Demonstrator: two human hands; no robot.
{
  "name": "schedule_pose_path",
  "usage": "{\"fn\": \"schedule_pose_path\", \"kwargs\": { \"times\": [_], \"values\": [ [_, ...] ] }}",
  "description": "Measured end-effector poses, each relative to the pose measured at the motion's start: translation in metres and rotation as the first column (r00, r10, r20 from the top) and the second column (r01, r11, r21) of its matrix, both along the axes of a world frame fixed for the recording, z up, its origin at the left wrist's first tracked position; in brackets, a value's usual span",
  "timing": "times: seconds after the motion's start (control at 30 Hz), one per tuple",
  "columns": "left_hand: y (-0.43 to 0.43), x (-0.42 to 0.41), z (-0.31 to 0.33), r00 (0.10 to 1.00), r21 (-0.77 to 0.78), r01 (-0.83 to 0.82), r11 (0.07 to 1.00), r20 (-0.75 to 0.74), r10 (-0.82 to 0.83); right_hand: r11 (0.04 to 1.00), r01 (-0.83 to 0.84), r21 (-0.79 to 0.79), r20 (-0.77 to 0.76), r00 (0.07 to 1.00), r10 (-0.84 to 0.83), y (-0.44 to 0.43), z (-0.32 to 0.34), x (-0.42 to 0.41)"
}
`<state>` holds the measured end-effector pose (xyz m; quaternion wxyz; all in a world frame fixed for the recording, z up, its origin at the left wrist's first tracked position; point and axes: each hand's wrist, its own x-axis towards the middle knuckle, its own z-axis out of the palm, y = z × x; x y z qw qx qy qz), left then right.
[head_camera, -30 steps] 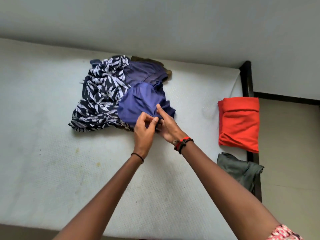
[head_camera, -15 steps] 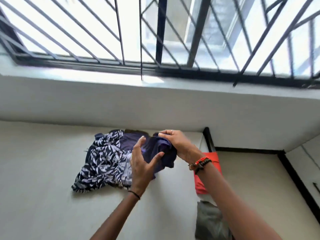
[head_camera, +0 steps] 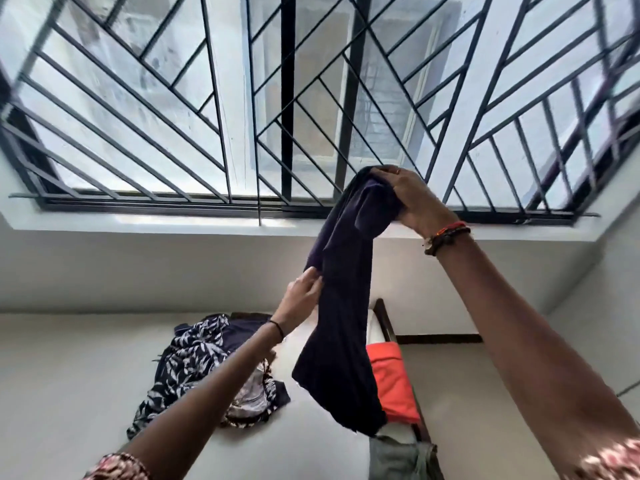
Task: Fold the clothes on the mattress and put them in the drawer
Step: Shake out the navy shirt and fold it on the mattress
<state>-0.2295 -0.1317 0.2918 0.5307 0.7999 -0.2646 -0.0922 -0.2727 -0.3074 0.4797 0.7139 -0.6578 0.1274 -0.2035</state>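
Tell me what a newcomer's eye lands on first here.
First, the dark purple garment hanging mid-frame, gripped at its top by the right hand and pinched lower down by the left hand. Behind it the barred window fills the upper half. Below, a leaf-print pile lies on the mattress, a folded orange cloth to its right.

Left mattress (head_camera: pixel 69 393) open — pile (head_camera: pixel 187 368) (patterned) blocks centre.

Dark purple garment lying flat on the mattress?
No, the left hand and right hand hold the dark purple garment up before the window.
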Motion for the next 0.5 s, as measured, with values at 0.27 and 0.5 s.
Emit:
{"fn": "schedule_pose_path", "kwargs": {
  "times": [0.27, 0.5],
  "values": [
    [-0.040, -0.007, 0.110, 0.909, -0.379, 0.061, 0.923, -0.361, -0.208, 0.990, 0.072, -0.124, -0.177, 0.980, -0.094, -0.031, -0.008, -0.011],
    [-0.066, -0.006, 0.176, 0.782, -0.547, -0.138, 0.826, -0.572, -0.248, 0.937, 0.218, -0.274, -0.168, 0.948, -0.270, -0.015, -0.033, -0.024]
  ]
}}
